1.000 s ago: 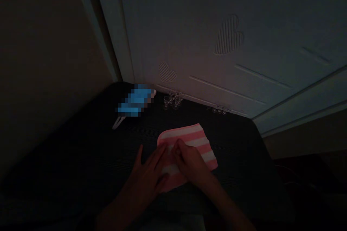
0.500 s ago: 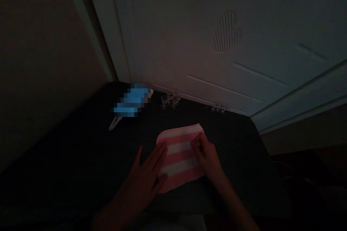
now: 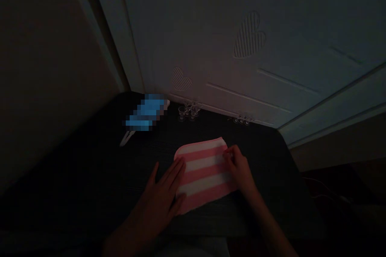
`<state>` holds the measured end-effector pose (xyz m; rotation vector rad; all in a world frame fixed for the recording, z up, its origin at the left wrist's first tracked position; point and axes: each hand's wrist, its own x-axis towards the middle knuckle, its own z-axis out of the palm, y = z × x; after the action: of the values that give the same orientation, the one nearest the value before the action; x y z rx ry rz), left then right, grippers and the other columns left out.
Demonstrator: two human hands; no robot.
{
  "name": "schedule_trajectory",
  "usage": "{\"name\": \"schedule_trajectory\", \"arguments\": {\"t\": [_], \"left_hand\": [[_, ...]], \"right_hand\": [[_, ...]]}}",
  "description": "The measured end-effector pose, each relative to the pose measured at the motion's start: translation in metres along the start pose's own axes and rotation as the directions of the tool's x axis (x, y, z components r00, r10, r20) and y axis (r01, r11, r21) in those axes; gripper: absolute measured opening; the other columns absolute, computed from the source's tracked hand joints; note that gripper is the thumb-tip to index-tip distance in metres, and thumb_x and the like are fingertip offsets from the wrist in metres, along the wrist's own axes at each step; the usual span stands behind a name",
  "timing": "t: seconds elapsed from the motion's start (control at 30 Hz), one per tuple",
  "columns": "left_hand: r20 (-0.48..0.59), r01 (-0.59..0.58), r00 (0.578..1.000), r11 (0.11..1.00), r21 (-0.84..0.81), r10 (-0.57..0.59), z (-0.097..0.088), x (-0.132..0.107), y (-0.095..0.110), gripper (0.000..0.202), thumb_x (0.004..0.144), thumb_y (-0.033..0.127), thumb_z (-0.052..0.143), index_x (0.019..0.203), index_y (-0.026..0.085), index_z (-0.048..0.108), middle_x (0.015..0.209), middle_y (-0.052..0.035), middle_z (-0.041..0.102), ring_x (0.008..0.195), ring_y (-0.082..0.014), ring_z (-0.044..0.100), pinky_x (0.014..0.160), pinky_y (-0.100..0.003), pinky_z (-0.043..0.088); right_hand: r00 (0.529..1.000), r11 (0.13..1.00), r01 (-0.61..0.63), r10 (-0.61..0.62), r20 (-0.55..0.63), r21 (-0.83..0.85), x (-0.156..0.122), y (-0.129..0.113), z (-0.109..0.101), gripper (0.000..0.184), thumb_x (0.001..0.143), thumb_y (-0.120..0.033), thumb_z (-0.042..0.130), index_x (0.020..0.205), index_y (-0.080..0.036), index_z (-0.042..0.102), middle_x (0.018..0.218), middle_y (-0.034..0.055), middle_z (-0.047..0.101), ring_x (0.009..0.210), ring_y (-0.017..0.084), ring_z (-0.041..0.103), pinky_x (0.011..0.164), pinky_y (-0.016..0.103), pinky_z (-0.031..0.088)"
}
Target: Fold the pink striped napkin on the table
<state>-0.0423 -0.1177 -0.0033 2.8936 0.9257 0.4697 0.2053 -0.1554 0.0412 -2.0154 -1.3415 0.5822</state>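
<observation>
Two hands (image 3: pixel 159 200) (image 3: pixel 241 170), one striped cloth (image 3: pixel 203 174), one pixelated blue object (image 3: pixel 146 113) – two embossed hearts (image 3: pixel 249 40) (image 3: pixel 181 79), two glassy clusters (image 3: pixel 189 112) (image 3: pixel 243 120)

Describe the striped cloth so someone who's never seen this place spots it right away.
Find the dark table before the pale panel. On it, with the left hand flat on one side and right hand at the other, lies the cloth. Broad pink and white stripes set it apart from the blurred blue item and small clear cups farther back.

Dark table (image 3: pixel 99 168) | striped cloth (image 3: pixel 205 176) spread flat | blurred blue thing (image 3: pixel 146 112), back left | clear cups (image 3: pixel 189 112) bunched behind cloth | small clear pieces (image 3: pixel 242 120) right of those
</observation>
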Motion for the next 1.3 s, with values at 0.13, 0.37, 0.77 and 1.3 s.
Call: {"name": "schedule_trajectory", "arguments": {"t": [0.13, 0.37, 0.77, 1.3], "left_hand": [[0.009, -0.007, 1.0, 1.0, -0.004, 0.007, 0.001, 0.001, -0.001, 0.053, 0.087, 0.033, 0.033, 0.137, 0.017, 0.024, 0.142, -0.0114, 0.029, 0.129, -0.0232, 0.03, 0.107, -0.05, 0.011], [0.031, 0.006, 1.0, 1.0, 0.006, -0.006, -0.001, 0.001, 0.0, 0.055, 0.087, 0.032, 0.034, 0.138, 0.016, 0.021, 0.144, -0.0105, 0.025, 0.131, -0.0222, 0.026, 0.107, -0.05, 0.009], [0.039, 0.036, 0.999, 0.997, -0.074, -0.033, -0.001, 0.003, -0.003, 0.049, 0.086, 0.031, 0.038, 0.133, 0.018, 0.033, 0.14, -0.0092, 0.034, 0.126, -0.023, 0.035, 0.106, -0.051, 0.011], [0.078, 0.268, 0.963, 0.906, -0.327, -0.256, -0.002, 0.103, -0.034, 0.012, 0.077, 0.017, 0.045, 0.077, 0.018, 0.057, 0.083, -0.0049, 0.057, 0.082, -0.0193, 0.054, 0.074, -0.031, 0.041]], "right_hand": [[0.999, 0.988, 0.036, -0.039, 0.022, 0.15, -0.012, -0.009, 0.017, 0.013, 0.085, -0.031, 0.041, 0.09, -0.019, 0.045, 0.073, -0.0012, 0.054, 0.062, 0.012, 0.051, 0.055, 0.02, 0.037], [0.98, 0.981, 0.195, -0.196, 0.039, 0.02, -0.03, -0.011, 0.04, 0.006, 0.08, -0.017, 0.045, 0.085, -0.018, 0.048, 0.082, 0.0027, 0.053, 0.076, 0.015, 0.049, 0.069, 0.026, 0.039], [0.99, 0.97, 0.109, -0.126, -0.066, -0.219, -0.017, 0.001, 0.036, 0.008, 0.082, -0.024, 0.046, 0.084, -0.017, 0.049, 0.08, 0.0042, 0.054, 0.074, 0.016, 0.049, 0.066, 0.027, 0.038], [0.982, 0.95, 0.147, -0.173, -0.072, -0.277, -0.015, -0.001, 0.04, 0.004, 0.079, -0.022, 0.048, 0.079, -0.019, 0.046, 0.076, 0.0026, 0.053, 0.072, 0.017, 0.048, 0.067, 0.03, 0.036]]}}
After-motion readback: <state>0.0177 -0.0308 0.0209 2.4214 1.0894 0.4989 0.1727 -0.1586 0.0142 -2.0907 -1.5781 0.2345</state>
